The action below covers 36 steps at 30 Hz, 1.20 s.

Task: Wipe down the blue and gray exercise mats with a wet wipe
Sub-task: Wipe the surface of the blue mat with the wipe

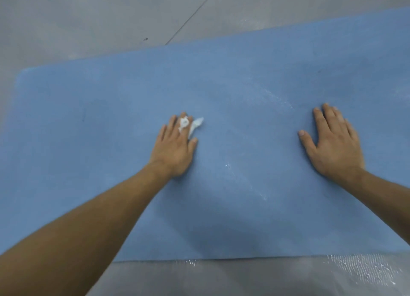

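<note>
Pressed flat with straight fingers: left hand (pixel 175 147) atop crumpled white wet wipe (pixel 195 124) at fingertips; right hand (pixel 332 140) spread, empty, on rectangular blue foam exercise mat (pixel 221 85).

The blue mat (pixel 221 85) is spread flat and streaked white. The wet wipe (pixel 196 124) is bunched up near its middle. The gray mat (pixel 244 278) is laid along its near edge.

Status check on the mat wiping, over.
Left hand flat, pressing wipe on blue mat. Right hand flat on mat. White streaks mid-mat. Nothing blocking.
</note>
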Each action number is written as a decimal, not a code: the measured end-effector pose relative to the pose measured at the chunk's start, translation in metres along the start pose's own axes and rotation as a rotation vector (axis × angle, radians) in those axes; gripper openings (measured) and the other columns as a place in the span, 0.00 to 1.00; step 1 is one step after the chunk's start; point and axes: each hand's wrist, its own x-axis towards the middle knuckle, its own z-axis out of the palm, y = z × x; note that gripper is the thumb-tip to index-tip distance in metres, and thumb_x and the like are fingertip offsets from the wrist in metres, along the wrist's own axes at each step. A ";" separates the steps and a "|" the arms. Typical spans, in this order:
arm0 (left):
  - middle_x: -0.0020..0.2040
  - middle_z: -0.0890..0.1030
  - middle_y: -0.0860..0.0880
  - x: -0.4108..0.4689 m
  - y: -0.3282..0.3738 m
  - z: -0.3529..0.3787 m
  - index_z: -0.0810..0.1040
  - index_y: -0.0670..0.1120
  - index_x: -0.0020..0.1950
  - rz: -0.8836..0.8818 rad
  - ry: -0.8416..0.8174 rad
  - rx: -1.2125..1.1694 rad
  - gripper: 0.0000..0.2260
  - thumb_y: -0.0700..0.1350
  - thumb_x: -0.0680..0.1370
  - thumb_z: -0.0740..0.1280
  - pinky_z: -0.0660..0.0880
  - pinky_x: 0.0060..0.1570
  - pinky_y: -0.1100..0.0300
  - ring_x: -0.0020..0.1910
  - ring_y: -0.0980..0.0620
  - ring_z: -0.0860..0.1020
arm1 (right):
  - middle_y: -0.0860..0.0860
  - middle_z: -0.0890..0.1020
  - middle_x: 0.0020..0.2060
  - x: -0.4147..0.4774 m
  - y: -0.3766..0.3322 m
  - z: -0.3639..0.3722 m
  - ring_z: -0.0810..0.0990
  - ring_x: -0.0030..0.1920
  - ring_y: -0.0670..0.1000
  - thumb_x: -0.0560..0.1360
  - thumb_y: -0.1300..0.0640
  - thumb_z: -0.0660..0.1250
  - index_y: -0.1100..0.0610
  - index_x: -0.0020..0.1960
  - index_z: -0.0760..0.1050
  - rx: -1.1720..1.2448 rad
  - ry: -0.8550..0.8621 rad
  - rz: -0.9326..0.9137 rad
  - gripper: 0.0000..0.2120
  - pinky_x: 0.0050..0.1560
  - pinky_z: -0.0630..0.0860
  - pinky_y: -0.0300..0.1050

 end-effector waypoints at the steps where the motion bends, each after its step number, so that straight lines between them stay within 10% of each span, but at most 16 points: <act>1: 0.86 0.49 0.50 0.009 -0.008 -0.004 0.51 0.50 0.85 -0.067 0.009 -0.028 0.29 0.56 0.86 0.54 0.46 0.81 0.48 0.84 0.47 0.46 | 0.53 0.56 0.83 0.000 0.001 0.000 0.52 0.83 0.52 0.82 0.34 0.47 0.54 0.83 0.56 0.001 -0.001 0.002 0.36 0.81 0.52 0.55; 5: 0.86 0.48 0.48 0.020 -0.015 -0.007 0.49 0.47 0.85 -0.182 0.006 -0.140 0.31 0.58 0.86 0.54 0.47 0.81 0.47 0.84 0.46 0.45 | 0.52 0.57 0.83 0.000 0.000 0.002 0.52 0.83 0.52 0.82 0.34 0.48 0.54 0.83 0.56 0.000 0.009 0.003 0.36 0.81 0.52 0.55; 14: 0.85 0.54 0.45 -0.091 0.113 0.043 0.60 0.44 0.83 0.611 -0.053 -0.083 0.31 0.56 0.83 0.59 0.51 0.81 0.45 0.84 0.43 0.46 | 0.52 0.58 0.83 0.000 0.000 0.002 0.53 0.83 0.53 0.82 0.34 0.49 0.53 0.82 0.57 -0.005 0.027 0.011 0.35 0.80 0.53 0.55; 22: 0.85 0.47 0.48 -0.097 0.114 0.037 0.54 0.47 0.85 0.774 -0.139 0.069 0.30 0.58 0.85 0.56 0.43 0.82 0.52 0.84 0.48 0.42 | 0.52 0.57 0.83 0.000 0.000 -0.001 0.52 0.83 0.52 0.82 0.34 0.48 0.53 0.83 0.56 -0.005 0.004 0.011 0.35 0.81 0.52 0.54; 36: 0.84 0.55 0.45 0.013 -0.048 -0.018 0.57 0.45 0.83 -0.205 0.075 -0.077 0.28 0.54 0.86 0.57 0.53 0.79 0.42 0.83 0.43 0.51 | 0.52 0.56 0.83 -0.001 -0.003 -0.002 0.51 0.83 0.52 0.82 0.35 0.48 0.54 0.83 0.56 -0.001 -0.006 0.011 0.36 0.81 0.51 0.53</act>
